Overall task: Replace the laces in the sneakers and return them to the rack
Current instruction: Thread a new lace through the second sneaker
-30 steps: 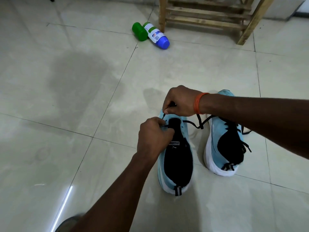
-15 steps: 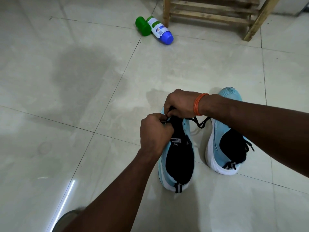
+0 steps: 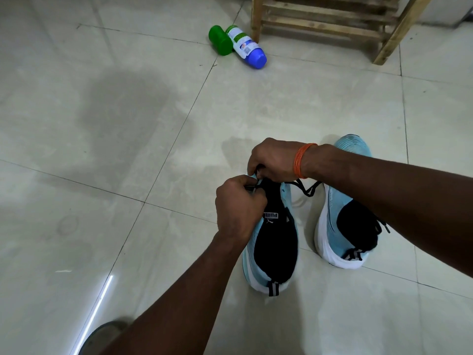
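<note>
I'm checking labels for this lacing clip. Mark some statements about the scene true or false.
1. The left hand and right hand both pinch the black lace at the left sneaker. True.
2. The sneakers sit on the rack. False: the right sneaker and the left stand on the tiled floor.
3. An orange band is on the left wrist. False: the orange band is on the right wrist.
4. A green bottle is beside a white bottle near the wooden rack. True.
</note>
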